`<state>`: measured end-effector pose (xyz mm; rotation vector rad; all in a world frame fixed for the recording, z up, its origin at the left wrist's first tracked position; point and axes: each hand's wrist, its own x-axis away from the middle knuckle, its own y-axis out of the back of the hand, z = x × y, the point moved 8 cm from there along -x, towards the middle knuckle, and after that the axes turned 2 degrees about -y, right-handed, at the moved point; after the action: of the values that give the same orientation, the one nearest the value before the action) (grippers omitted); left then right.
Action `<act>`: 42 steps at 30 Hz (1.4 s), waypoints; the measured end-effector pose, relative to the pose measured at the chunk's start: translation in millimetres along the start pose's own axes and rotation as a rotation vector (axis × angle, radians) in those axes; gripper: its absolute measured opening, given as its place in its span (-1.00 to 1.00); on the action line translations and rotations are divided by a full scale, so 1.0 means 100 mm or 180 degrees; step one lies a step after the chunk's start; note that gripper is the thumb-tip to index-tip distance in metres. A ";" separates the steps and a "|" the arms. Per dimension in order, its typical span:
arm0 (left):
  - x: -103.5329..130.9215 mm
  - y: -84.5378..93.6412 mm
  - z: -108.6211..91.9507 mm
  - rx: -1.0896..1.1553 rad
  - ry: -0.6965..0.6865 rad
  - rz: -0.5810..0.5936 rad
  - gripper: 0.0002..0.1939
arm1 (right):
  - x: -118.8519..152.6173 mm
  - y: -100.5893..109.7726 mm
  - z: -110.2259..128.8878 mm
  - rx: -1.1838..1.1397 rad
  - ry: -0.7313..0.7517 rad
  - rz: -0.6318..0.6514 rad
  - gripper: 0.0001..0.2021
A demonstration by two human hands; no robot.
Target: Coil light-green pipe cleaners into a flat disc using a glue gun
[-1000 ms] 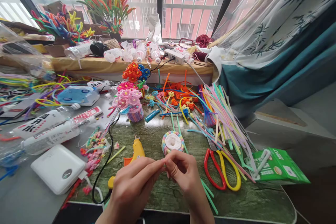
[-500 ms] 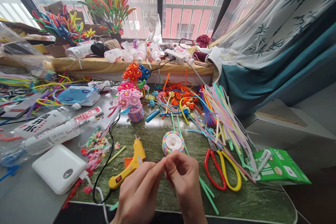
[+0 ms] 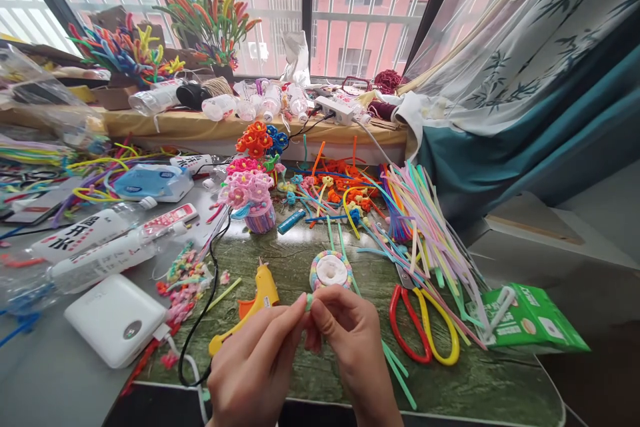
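Note:
My left hand and my right hand meet fingertip to fingertip over the near side of the table. Pinched between them is a small piece of mint-green pipe cleaner; most of it is hidden by the fingers. Just beyond the fingertips stands a round pot wrapped in pastel pipe cleaner, with a white filling that has a hole in its middle. A yellow glue gun lies partly behind my left hand. To the right of my right hand are scissors with one red and one yellow handle.
Loose green pipe cleaners lie right of my hands, near a pastel bundle. A pot of pipe-cleaner flowers stands farther back. A white power bank, plastic bottles and a green box flank the work area.
My hands have parted slightly at the fingertips, and the bit of green pipe cleaner now shows between them. My left hand has shifted a little left, covering more of the glue gun.

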<state>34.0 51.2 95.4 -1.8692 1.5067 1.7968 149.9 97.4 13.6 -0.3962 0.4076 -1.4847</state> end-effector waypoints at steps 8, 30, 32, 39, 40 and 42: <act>-0.22 -0.02 0.09 0.0339 -0.0244 0.0668 -0.88 | 0.00 0.04 0.04 0.0582 -0.0130 0.0142 -0.70; -0.29 -0.12 0.23 0.0612 0.0307 0.0833 -0.85 | 0.07 0.06 0.35 0.1908 0.0817 -0.0215 -0.90; -0.28 -0.15 0.24 0.0536 0.0331 0.0968 -0.83 | 0.12 0.00 0.44 0.2295 0.1226 -0.0153 -0.93; -0.28 -0.16 0.33 0.0453 0.0451 0.1229 -0.81 | 0.12 -0.02 0.34 0.2072 0.0627 0.0150 -0.82; -0.28 -0.15 0.34 0.0530 0.0464 0.1213 -0.83 | 0.11 0.00 0.30 0.1894 0.0451 0.0112 -0.81; -0.29 -0.14 0.33 0.0731 0.0455 0.1166 -0.87 | 0.10 0.03 0.23 0.1525 0.0249 0.0016 -0.80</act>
<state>27.9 96.3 102.9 -1.7286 2.1231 1.5561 164.0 88.1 32.3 0.0437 0.1040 -1.5397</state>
